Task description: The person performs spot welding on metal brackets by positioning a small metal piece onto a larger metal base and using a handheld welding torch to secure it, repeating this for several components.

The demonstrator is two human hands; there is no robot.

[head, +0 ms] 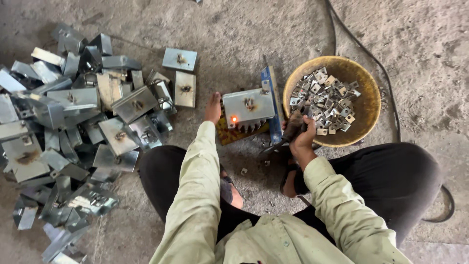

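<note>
A rough grey concrete floor (254,29) carries everything. A heap of folded metal brackets (73,122) lies at left, two flat plates (181,73) just above centre, a yellow bowl (369,105) of small metal pieces (325,100) at upper right, and a black cable (364,49) runs along the right.

A person squats on the concrete floor (254,34). The left hand (213,108) rests flat against the left edge of a grey metal bracket (248,106), which bears a small orange glow (234,119) at its near left corner. The right hand (299,131) grips a dark welding tool (278,144) just right of the bracket, beside a yellow bowl (367,105) filled with small metal plates (325,100). A large pile of similar brackets (73,122) lies at the left. A black cable (386,78) curves past the bowl on the right.
</note>
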